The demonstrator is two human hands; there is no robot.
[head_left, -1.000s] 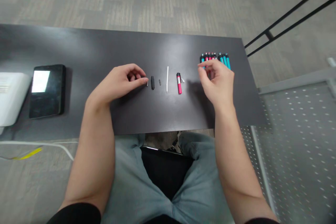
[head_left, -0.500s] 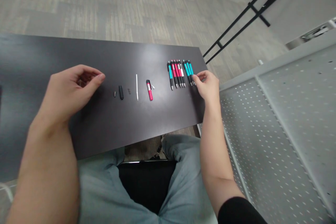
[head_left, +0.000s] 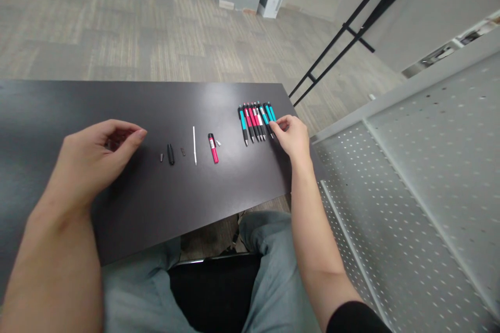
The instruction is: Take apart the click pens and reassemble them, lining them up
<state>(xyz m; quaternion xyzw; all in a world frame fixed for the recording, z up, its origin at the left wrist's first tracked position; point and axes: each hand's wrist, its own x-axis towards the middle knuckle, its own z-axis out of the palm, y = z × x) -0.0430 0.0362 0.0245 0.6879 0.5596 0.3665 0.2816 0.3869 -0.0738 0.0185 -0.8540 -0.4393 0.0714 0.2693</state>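
My left hand (head_left: 101, 153) hovers over the table's left part, thumb tip against the forefinger and the other fingers curled; nothing shows in it. To its right lie a small metal pen tip (head_left: 161, 157), a black grip (head_left: 171, 154), a tiny dark coiled piece, probably a spring (head_left: 183, 152), a white refill (head_left: 194, 145), a red pen barrel (head_left: 213, 148) and a small pale piece (head_left: 218, 143). My right hand (head_left: 291, 135) pinches at the teal pens (head_left: 267, 112) on the right end of a row; its fingers partly hide them. Red, white and teal pens (head_left: 252, 122) lie beside them.
The dark table (head_left: 156, 208) ends just right of my right hand. A grey perforated panel (head_left: 390, 208) stands along the right side. Black metal rails (head_left: 332, 44) rise beyond the far right corner. My legs and a black seat (head_left: 214, 291) are below the near edge.
The teal pens have slid left with my right hand, closing the gap to the other pens. My left hand keeps its pose. The camera view has shifted, so everything appears lower and further left.
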